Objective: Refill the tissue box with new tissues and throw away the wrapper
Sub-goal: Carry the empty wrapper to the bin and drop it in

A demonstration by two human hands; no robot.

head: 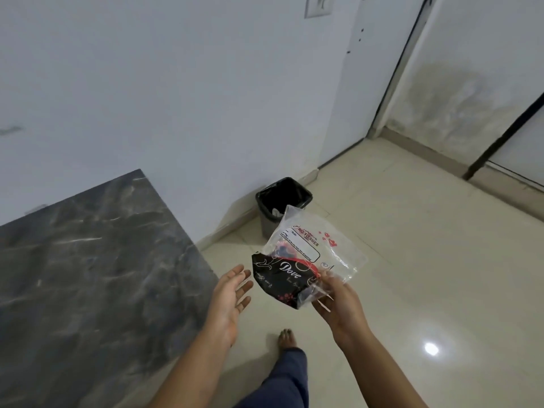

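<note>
Clear plastic with a black printed half makes up the one wrapper (306, 263), held in the air above the floor (412, 260), just past the worktop's (88, 275) right edge. "Dove" reads in white script on the black part; "BIG TISSUES" reads in red on the clear part, and the smaller lines beneath are too fine to read. Of the two hands, the right hand (338, 307) pinches the wrapper's lower corner between thumb and fingers, while the left hand (229, 301) is spread open, palm up, just beside the wrapper and apart from it. One bin (282, 207) with a black liner stands on the floor against the wall, its front partly hidden by the wrapper. One bare foot (287, 338) shows below.
</note>
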